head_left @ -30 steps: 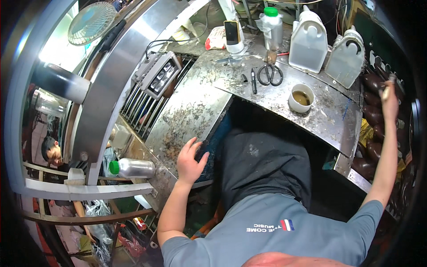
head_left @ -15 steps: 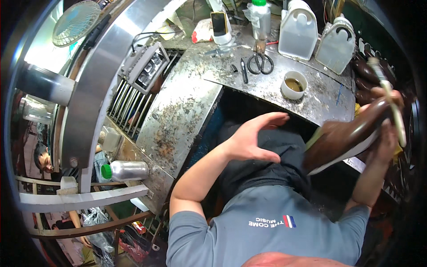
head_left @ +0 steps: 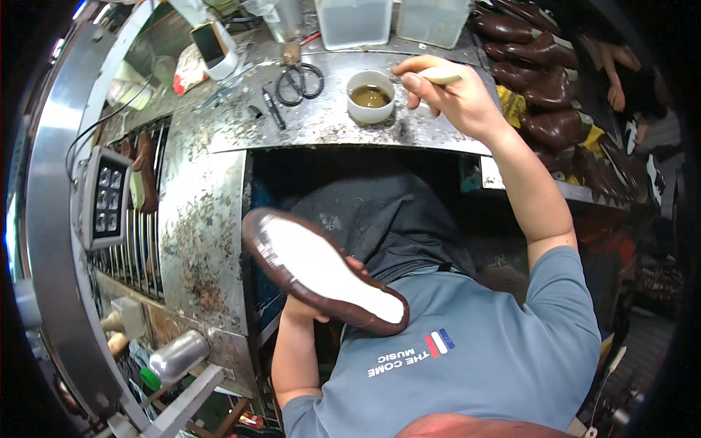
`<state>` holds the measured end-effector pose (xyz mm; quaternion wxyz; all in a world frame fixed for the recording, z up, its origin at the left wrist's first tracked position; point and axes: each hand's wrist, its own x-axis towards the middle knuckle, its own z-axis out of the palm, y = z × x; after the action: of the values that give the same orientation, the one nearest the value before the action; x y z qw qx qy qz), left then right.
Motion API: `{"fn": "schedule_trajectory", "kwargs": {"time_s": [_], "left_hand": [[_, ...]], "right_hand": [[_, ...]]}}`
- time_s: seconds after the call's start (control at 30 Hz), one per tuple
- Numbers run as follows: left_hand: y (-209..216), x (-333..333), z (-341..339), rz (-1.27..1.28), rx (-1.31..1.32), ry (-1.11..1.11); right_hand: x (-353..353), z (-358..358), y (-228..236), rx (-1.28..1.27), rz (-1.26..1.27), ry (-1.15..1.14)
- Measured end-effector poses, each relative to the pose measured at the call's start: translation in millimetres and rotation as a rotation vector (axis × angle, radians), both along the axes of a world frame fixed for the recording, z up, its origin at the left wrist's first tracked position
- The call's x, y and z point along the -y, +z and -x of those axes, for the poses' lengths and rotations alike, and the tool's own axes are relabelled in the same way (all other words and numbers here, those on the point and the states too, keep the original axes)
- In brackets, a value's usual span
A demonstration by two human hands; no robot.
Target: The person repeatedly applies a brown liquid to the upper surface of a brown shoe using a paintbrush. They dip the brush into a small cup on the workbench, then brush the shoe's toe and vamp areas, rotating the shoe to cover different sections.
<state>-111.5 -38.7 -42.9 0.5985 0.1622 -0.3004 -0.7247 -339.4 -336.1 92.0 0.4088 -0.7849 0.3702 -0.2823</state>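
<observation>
Over the person's lap, just before the steel workbench, a brown shoe lies in the left hand, its white underside turned up and its heel end toward the grey T-shirt. That hand's fingers are partly spread around the shoe, gripping it from beneath and mostly hidden by it. Above the bench, the right hand has its fingers bent in around a pale-handled brush, beside a white cup of brownish liquid; the bristle end is hard to make out. Black-handled scissors and a black pen lie left of the cup.
</observation>
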Motion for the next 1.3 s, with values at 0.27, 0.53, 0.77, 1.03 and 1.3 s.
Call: {"fn": "schedule_trajectory", "kwargs": {"time_s": [0.27, 0.53, 0.77, 1.03, 1.3], "left_hand": [[-24, -41, -9, -0.182, 0.032, 0.164], [2, -41, -7, -0.273, -0.01, 0.317], [39, -7, -9, 0.2, 0.881, 0.639], [110, 18, 23, 0.071, 1.775, 0.923], [134, -5, -36, 0.768, 2.14, 0.717]], "right_hand": [[57, -26, -64, -0.341, 0.515, 0.023], [48, -40, -37, -0.202, 0.599, -0.051], [44, -31, -58, -0.467, 0.541, 0.014], [42, -19, -67, -0.083, 0.603, -0.03], [-17, -13, -37, 0.27, 0.271, 0.31]]}}
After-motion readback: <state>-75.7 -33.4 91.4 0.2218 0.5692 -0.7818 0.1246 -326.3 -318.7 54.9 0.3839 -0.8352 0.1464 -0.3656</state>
